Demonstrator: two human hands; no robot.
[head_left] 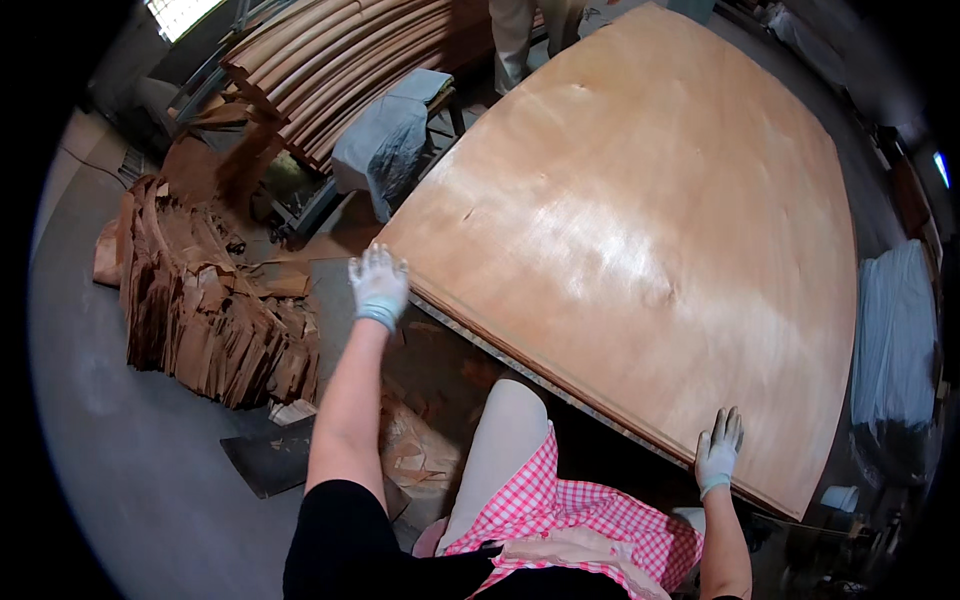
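A large, smooth wood veneer sheet (640, 240) lies in front of me on top of a thin stack, whose layered edge shows along the near side. My left hand (378, 281), in a pale work glove, rests at the sheet's near left corner with its fingers stretched out. Close to the near right corner, my right hand (719, 450) lies on the sheet's edge, gloved too, its fingers pointing away from me. Both palms face down, and neither hand grips anything that I can see. The thumbs are partly hidden.
To the left stands a ragged pile of brown veneer scraps (215, 310). Long curved veneer sheets (350, 60) are stacked behind it, beside a plastic-covered stand (385, 140). A person's legs (512, 45) show at the far side. A grey-blue covered bundle (893, 335) is at right.
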